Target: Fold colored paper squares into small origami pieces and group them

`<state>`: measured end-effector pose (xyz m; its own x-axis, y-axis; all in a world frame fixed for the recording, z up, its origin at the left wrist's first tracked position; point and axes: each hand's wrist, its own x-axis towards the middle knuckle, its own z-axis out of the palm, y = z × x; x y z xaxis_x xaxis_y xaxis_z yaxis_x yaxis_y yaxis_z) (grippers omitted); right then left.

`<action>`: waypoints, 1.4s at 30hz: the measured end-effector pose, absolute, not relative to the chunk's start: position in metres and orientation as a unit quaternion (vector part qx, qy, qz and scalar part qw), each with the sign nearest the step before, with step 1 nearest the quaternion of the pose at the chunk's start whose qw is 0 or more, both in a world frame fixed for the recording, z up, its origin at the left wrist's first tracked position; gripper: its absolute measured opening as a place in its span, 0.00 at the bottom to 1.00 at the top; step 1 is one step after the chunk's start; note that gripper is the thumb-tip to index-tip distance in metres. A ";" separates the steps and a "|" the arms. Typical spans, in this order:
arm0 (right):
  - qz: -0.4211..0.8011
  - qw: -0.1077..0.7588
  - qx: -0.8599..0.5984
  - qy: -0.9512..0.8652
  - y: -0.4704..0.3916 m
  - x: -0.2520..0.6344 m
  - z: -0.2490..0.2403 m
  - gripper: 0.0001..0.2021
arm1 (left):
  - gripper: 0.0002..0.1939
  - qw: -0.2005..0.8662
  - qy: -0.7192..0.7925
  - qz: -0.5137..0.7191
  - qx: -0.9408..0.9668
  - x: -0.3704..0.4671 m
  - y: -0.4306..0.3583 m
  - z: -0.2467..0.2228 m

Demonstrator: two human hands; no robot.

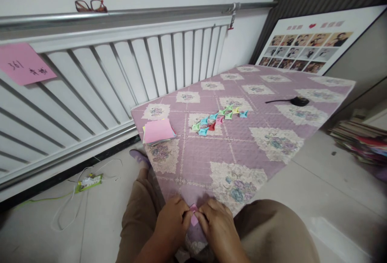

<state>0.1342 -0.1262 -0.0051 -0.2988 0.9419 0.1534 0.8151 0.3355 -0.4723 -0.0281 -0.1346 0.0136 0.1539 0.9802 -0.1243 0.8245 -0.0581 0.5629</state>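
Note:
A small folded piece of pink paper [194, 219] lies between my hands at the near corner of the cloth-covered table. My left hand [173, 218] pinches its left side with thumb and fingers. From the right, my right hand [216, 219] pinches the other side, thumb pressed near the middle. Both hands hide part of the paper. Further up the table stand several small folded paper pieces [219, 120] in green, blue, pink, red and yellow. To their left rests a stack of coloured paper sheets [159, 130], pink on top.
The table [199, 158] wears a purple floral cloth. A black object with a thin dark strip [299, 101] lies at its far right. Along the left runs a white radiator [157, 65]. A power strip [90, 182] with cords sits on the floor. Piled papers [359, 140] stand at right.

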 end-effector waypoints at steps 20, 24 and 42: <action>0.143 0.197 -0.580 -0.777 -0.120 0.132 -0.005 0.10 | 0.06 0.272 0.655 0.068 0.702 -0.025 -0.120 0.018; 0.132 0.195 -0.585 -0.776 -0.119 0.131 -0.006 0.11 | 0.07 0.274 0.653 0.059 0.704 -0.024 -0.119 0.020; 0.140 0.208 -0.595 -0.764 -0.120 0.132 -0.009 0.10 | 0.04 0.298 0.660 -0.002 0.689 -0.025 -0.114 0.023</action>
